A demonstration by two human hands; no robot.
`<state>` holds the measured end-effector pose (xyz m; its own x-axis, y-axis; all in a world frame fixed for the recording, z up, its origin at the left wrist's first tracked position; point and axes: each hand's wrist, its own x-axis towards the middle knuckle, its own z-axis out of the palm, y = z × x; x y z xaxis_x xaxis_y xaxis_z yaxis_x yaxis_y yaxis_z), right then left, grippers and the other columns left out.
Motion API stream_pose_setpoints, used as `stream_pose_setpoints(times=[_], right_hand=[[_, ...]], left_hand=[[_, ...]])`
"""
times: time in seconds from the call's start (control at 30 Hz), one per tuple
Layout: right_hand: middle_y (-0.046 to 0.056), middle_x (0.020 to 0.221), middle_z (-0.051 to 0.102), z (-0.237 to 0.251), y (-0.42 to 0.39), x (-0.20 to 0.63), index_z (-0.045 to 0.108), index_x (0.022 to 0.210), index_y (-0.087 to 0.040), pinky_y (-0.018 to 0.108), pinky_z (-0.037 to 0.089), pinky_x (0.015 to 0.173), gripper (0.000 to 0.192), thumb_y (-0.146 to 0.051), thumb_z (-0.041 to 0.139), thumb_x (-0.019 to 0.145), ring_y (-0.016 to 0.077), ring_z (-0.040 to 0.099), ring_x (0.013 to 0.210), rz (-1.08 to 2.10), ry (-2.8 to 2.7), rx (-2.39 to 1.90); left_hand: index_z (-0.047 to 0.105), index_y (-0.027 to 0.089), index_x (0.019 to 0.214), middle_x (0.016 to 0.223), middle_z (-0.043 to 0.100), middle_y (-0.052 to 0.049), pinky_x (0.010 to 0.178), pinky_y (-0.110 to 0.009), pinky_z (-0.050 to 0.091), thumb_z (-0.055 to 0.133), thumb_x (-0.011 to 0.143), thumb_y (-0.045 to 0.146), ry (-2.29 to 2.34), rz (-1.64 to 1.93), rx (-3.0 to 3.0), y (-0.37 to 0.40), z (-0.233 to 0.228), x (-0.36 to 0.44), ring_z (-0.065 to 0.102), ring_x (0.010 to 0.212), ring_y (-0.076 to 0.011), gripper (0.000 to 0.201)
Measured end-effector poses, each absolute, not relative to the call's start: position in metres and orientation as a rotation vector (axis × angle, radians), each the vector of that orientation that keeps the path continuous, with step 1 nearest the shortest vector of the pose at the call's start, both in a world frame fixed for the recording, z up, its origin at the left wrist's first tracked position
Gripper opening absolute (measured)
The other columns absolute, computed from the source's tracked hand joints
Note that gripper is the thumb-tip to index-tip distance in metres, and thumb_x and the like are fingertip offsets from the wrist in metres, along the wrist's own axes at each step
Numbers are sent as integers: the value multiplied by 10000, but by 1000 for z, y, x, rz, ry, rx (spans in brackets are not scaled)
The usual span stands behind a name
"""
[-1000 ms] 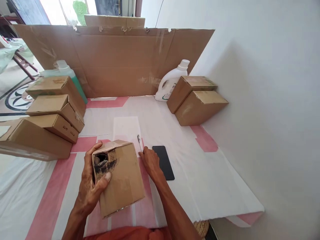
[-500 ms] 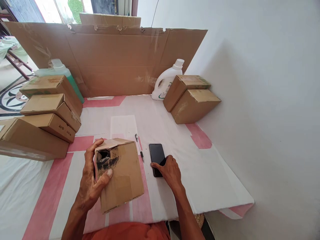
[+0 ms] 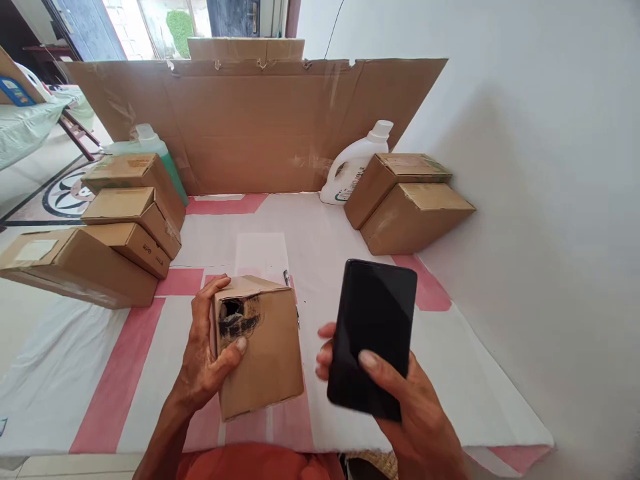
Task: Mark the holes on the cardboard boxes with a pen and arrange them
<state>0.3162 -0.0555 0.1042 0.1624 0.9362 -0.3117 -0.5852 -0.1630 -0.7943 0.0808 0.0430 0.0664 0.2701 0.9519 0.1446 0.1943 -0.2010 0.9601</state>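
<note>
My left hand (image 3: 207, 360) grips a small cardboard box (image 3: 267, 360) by its left side, thumb on the front face. Near that face's upper left corner is a hole with black scribbled marks around it. In my right hand (image 3: 415, 407) is a black smartphone (image 3: 377, 320), raised above the table with its dark screen facing me. The thumb lies across the screen and the fingers wrap behind the phone. A pen (image 3: 287, 277) lies on the cloth behind the box, which partly hides it.
Several cardboard boxes (image 3: 125, 267) stand at left, near a green-liquid jug (image 3: 167, 160). Two more boxes (image 3: 415, 220) and a white jug (image 3: 350, 167) stand at back right. A cardboard panel (image 3: 260, 127) closes the back; a white wall (image 3: 550, 233) borders the right.
My right hand has picked the phone up off the cloth and raised it toward the camera. My left hand still grips the box. The whole view has shifted slightly.
</note>
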Motion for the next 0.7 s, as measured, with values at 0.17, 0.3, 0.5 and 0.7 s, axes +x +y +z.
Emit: stream_pose_setpoints(times=[0.17,0.3,0.5,0.7], right_hand=[[165,978,811,126,-55,265,813,1080,-156,402,640,757,781,-845,480,922,299,793,868,1909,-375,-730],[87,912,822,102,-55,243,816,1113,-218,453,630,920,545,-694,592,971,307,793,1016,1999,-353,-765],[3,1025,836,79,-58,243,807,1143,-331,422,633,973,328,-558,755,912,280,783,1077,1813,-311,-975],[45,982,840,86,-53,234,834,1098,-341,565,626,977,432,-642,806,790,420,748,1120,1874,-390,-883]], left_hand=[[441,331,1533,1591,444,-101,1279,-644,222,668,905,572,1018,1069,1790,41,65,90,333,1534,-404,709],[487,350,1518,1527,508,-95,1295,-662,224,550,937,696,996,1173,1747,40,59,91,372,1515,-404,679],[493,393,1505,1485,544,-69,1310,-653,220,541,938,686,1079,1138,1676,40,52,86,350,1527,-385,640],[497,391,1496,1415,585,-86,1288,-682,235,582,888,683,1021,1168,1686,43,47,80,370,1507,-387,680]])
